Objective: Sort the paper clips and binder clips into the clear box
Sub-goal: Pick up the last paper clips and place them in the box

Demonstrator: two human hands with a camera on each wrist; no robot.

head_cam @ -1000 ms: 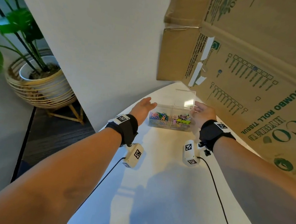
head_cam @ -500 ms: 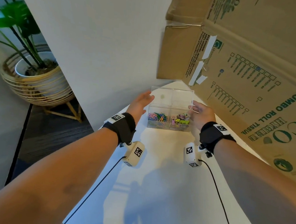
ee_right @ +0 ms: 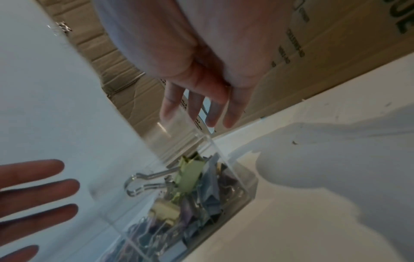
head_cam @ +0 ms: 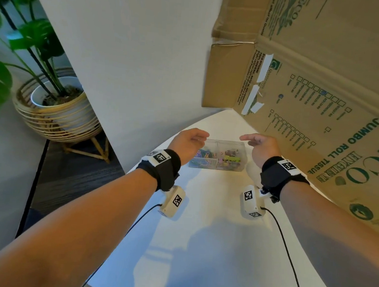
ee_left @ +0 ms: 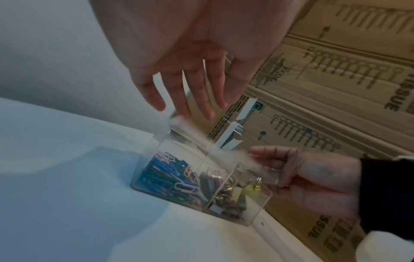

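Clear box [head_cam: 218,154], lid down, on the white desk [head_cam: 211,234], long axis running left to right between both hands: left hand [head_cam: 187,141] and right hand [head_cam: 260,146] equally near above its ends, each grip wide, holding nothing.

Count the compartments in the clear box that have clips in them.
2. The left compartment of the clear box holds coloured paper clips; the right compartment holds binder clips. Any rear compartments behind these cannot be made out.
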